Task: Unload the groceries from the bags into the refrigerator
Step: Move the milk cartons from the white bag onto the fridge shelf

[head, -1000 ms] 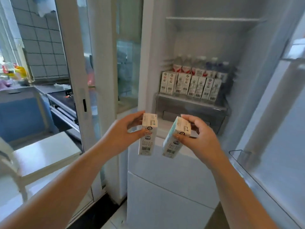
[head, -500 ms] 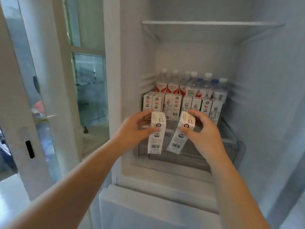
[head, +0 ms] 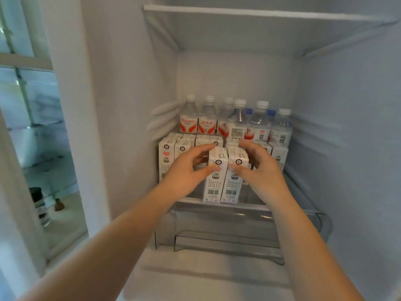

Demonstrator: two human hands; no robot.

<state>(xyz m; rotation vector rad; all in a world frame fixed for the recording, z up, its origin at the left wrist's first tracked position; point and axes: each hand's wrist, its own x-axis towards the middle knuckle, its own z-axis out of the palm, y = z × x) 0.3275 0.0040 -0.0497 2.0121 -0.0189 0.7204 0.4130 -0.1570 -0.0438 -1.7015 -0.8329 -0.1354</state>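
L hand (head: 184,174) & R hand (head: 260,170) each grip a carton (upright, side by side).

Soft, cool, even light fills the refrigerator (head: 238,72), bright on its white back wall and dimmer under the upper shelf (head: 260,14), which casts a grey shadow below it. The whole picture is slightly soft, with print on the milk cartons (head: 217,170) and water bottles (head: 238,120) smeared, and the near forearms blurred. Wide-angle distortion bends the walls outward toward the left and right edges, and the window (head: 32,127) at far left looks hazy and washed out.
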